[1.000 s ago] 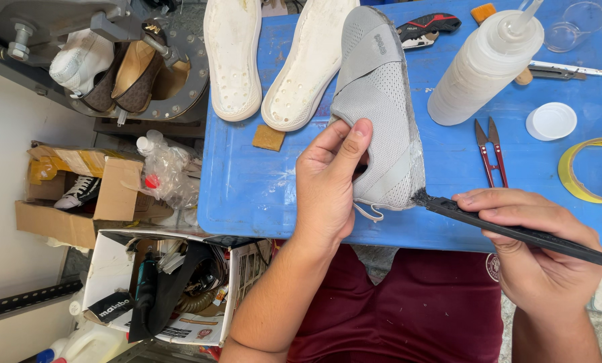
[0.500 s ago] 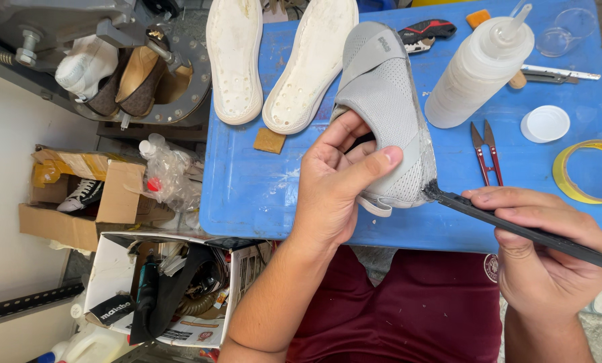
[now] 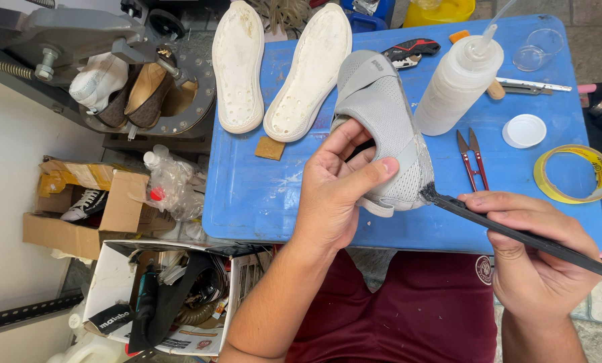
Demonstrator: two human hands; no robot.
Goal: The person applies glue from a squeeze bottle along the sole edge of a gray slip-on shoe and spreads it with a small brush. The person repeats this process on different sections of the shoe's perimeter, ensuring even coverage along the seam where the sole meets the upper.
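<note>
Bright, even daylight fills the view, with no hard glare. The blue table [image 3: 261, 195] is evenly lit from its far edge to its near edge; shadows are soft and short, the clearest lying under the left hand [image 3: 338, 185] and the shoe [image 3: 381, 114]. A mild sheen shows on the bottle [image 3: 459, 84] near the far right corner. Focus is sharp across the middle. The wide lens bows the table's edges and stretches things at the frame corners. Dimmer shade sits below the left edge, among the boxes [image 3: 99, 208].
</note>
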